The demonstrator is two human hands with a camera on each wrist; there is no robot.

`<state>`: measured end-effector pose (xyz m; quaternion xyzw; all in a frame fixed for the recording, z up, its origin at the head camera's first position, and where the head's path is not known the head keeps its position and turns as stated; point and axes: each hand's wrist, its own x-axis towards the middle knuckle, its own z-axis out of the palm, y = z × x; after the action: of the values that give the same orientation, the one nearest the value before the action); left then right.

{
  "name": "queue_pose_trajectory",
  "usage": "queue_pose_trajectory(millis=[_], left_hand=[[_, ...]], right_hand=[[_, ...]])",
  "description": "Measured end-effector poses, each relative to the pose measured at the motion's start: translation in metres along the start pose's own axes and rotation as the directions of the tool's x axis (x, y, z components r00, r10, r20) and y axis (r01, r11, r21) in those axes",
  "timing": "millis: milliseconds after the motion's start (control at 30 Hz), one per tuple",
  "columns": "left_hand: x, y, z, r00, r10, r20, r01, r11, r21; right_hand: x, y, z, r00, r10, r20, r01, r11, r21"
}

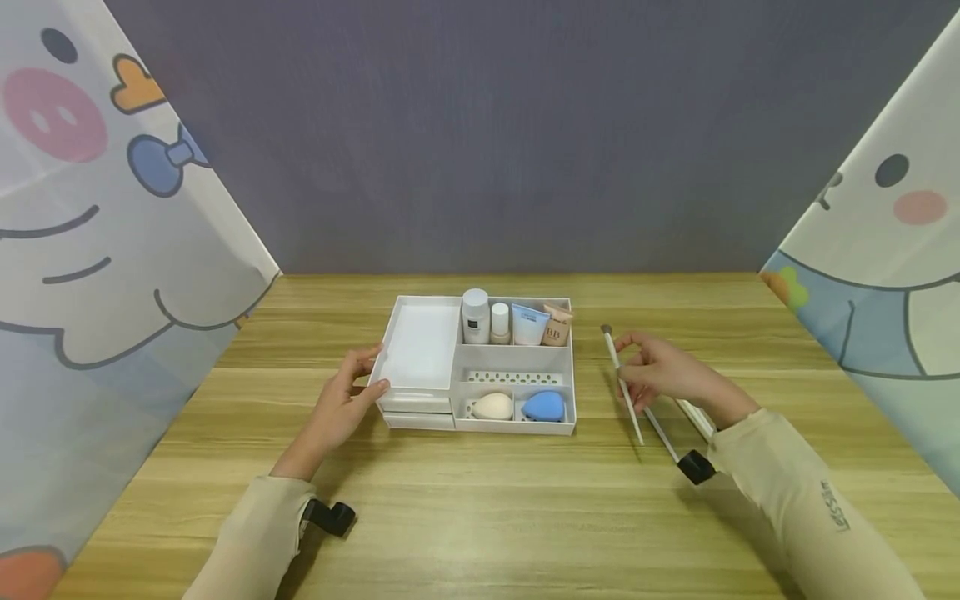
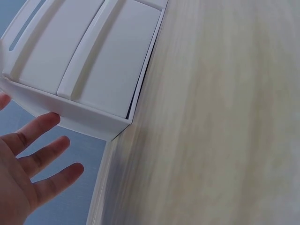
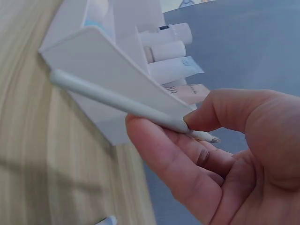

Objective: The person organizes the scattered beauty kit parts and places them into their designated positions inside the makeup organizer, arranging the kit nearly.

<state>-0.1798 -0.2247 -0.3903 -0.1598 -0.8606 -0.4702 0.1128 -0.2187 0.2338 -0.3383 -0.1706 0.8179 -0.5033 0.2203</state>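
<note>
My right hand (image 1: 667, 371) pinches a white-handled makeup brush (image 1: 624, 387) between thumb and fingers, to the right of a white desktop organizer (image 1: 515, 427). In the right wrist view the brush handle (image 3: 108, 96) slants across in front of the organizer's side wall, its bristles partly behind the fingers. At the organizer's left side, my left hand (image 1: 341, 404) rests against the wall, its fingers spread and fairly straight in the left wrist view. The back compartments hold a white bottle (image 1: 476, 321), a smaller white-capped bottle (image 1: 500, 325), a light blue tube (image 1: 529, 325) and a beige tube (image 1: 557, 327).
A cream makeup sponge (image 1: 492, 407) and a blue makeup sponge (image 1: 544, 406) sit in the front compartments. Drawers (image 2: 112, 56) fill the organizer's left front. Another thin white stick (image 1: 662, 435) and a pale item (image 1: 697, 419), partly hidden by the right arm, lie on the wooden table (image 1: 480, 508).
</note>
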Motion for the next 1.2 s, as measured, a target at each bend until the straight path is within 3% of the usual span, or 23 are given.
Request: queue_pose_trajectory(millis=[533, 933, 1200], left_hand=[[0.0, 0.0, 0.003, 1.0, -0.004, -0.002, 0.004, 1.0, -0.022], [0.0, 0.0, 0.001, 1.0, 0.015, -0.017, -0.015, 1.0, -0.009], [-0.001, -0.001, 0.002, 0.999, 0.023, -0.023, -0.024, 1.0, -0.008]], right_hand=[[0.013, -0.025, -0.002, 0.998, -0.045, -0.044, 0.047, 0.998, 0.031], [0.032, -0.047, 0.01, 0.995, -0.071, -0.066, 0.075, 0.995, 0.068], [0.048, -0.057, 0.022, 0.99, -0.124, -0.06, 0.132, 0.98, 0.146]])
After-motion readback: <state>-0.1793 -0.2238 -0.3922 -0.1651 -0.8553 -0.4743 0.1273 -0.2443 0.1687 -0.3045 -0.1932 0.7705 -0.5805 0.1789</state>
